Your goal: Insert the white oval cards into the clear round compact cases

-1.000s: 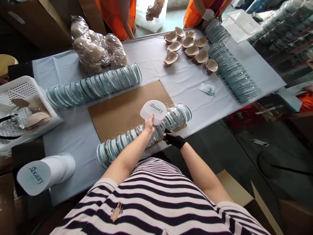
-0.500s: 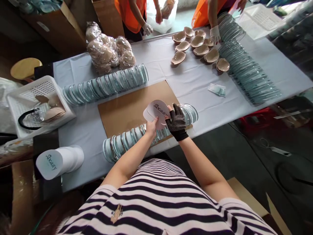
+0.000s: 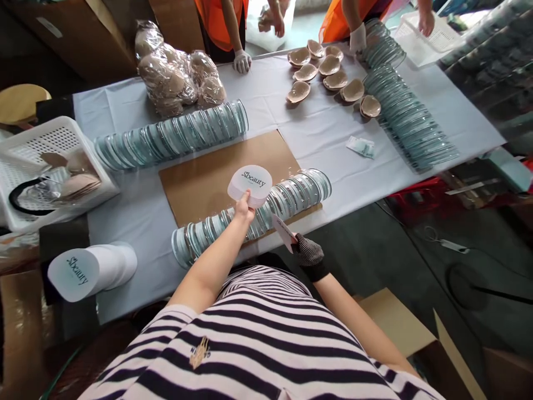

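My bare left hand grips a stack of white rounded cards printed "beauty", thumb on top. My right hand, in a dark fingerless glove, pinches one single card by its lower end, tilted away from the stack. Beneath my left forearm and between the hands lies a row of clear round plastic cases, nested on their sides along the near edge of a brown cardboard sheet. Further left, another stack of the same printed cards lies on its side near the table's edge.
A second row of clear cases lies behind the cardboard, with bagged beige cups beyond. Loose beige cups and more cases stand right. A white basket is at left. Co-workers' gloved hands rest across the table.
My right hand has drawn a single card off the stack, moving down toward my body. My left hand has shifted slightly left with the stack. A co-worker's hand has come over the far basket.
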Motion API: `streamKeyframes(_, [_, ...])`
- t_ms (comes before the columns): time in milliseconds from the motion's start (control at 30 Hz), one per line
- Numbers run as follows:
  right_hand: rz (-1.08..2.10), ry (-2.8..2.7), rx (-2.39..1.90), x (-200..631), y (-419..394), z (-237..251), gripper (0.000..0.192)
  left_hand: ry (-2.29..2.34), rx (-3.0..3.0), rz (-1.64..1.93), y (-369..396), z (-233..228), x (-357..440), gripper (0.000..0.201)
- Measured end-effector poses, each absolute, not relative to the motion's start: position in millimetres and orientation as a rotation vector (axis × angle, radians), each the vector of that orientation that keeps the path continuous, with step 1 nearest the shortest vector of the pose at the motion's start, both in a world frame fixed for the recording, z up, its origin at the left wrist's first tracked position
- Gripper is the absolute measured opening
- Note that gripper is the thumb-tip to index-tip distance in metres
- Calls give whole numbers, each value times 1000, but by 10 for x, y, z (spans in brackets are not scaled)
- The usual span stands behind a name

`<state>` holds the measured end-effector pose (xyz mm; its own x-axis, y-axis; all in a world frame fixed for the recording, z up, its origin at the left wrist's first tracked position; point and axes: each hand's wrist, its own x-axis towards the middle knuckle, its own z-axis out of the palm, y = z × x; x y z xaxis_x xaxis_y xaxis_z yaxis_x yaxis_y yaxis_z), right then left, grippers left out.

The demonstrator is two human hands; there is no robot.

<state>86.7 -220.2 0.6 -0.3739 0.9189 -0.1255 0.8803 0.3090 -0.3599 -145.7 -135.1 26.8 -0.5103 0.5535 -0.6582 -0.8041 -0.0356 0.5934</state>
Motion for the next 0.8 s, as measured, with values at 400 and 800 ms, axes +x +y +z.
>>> streamKeyframes(400, [914,-2560,-1904,252,-1699,105,34,1241,-257,1725,-1355,181,-1453,39])
streamKeyframes(800, [1642,-2201,-1641,106,-1560,-161,28,1241,-240,1764,-1379,151,-1437,35])
